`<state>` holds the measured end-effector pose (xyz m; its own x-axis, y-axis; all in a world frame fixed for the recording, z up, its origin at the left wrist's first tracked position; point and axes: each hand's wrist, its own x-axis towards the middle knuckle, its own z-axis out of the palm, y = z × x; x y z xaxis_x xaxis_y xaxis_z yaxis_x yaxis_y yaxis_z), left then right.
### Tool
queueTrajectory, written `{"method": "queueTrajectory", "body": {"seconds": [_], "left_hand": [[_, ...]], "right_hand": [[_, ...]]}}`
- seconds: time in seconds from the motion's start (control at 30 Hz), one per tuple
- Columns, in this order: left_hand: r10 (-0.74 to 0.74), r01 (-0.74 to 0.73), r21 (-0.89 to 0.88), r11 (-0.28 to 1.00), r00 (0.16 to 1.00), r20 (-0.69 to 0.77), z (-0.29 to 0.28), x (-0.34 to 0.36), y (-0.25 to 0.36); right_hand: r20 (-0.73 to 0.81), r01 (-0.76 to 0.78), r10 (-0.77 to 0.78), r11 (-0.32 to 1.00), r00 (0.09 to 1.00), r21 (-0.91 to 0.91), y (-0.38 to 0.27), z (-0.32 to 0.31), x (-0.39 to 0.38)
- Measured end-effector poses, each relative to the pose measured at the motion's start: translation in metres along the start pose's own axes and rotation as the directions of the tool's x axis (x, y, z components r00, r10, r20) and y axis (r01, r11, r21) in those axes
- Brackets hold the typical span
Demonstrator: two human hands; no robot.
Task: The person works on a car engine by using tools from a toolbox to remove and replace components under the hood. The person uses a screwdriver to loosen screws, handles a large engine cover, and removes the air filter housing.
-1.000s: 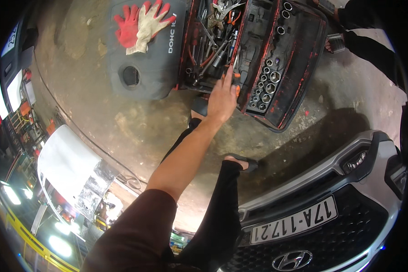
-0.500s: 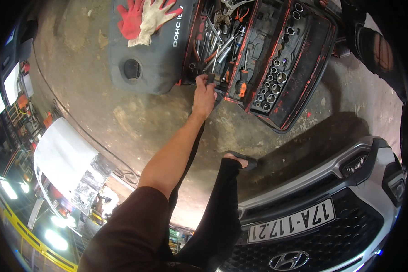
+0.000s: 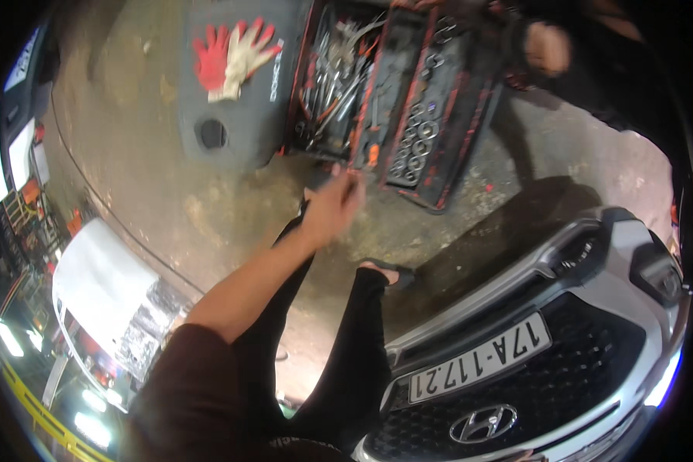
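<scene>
My left hand [image 3: 335,206] is smeared by motion just in front of the near edge of the open toolbox [image 3: 458,165]. Its fingers are too blurred to show whether they hold anything. The toolbox's left tray holds a jumble of wrenches and pliers [image 3: 335,77]. An orange-handled screwdriver [image 3: 373,152] lies in the middle tray, and rows of sockets [image 3: 423,132] fill the right one. Left of the box lies a grey plastic engine cover [image 3: 242,138] bearing a red-and-white pair of work gloves [image 3: 235,61]. My right hand is not visible.
A car's front bumper [image 3: 593,308] with a black grille and white plate stands close at the lower right. Another person in dark clothes [image 3: 608,77] is at the upper right, beside the toolbox. A white body panel [image 3: 100,285] and a thin cable [image 3: 123,223] are at left.
My left hand has drawn back from the toolbox's near edge toward me, where it was pinching a small dark thing. The view has shifted, and the other person's dark-clothed shape appears closer to the box.
</scene>
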<state>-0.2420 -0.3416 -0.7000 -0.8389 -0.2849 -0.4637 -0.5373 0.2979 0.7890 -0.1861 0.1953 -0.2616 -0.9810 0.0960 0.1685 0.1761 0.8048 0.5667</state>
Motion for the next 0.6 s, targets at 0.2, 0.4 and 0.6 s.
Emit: {"method": "queueTrajectory", "body": {"seconds": [0.2,0.4,0.6], "left_hand": [[0.116,-0.477,0.18,0.861,0.527,0.842,0.001,-0.22,0.126],[0.256,-0.442,0.145,0.885,0.723,0.641,0.017,-0.312,0.384],[0.426,-0.632,-0.076,0.771,0.424,0.799,0.126,-0.394,0.578]], "right_hand": [[-0.221,-0.025,0.086,0.965,0.971,0.263,0.103,0.054,-0.058],[0.0,-0.186,0.372,0.464,0.928,0.866,0.109,-0.001,-0.002],[0.601,-0.453,0.376,-0.414,0.705,0.79,0.169,-0.105,-0.046]]}}
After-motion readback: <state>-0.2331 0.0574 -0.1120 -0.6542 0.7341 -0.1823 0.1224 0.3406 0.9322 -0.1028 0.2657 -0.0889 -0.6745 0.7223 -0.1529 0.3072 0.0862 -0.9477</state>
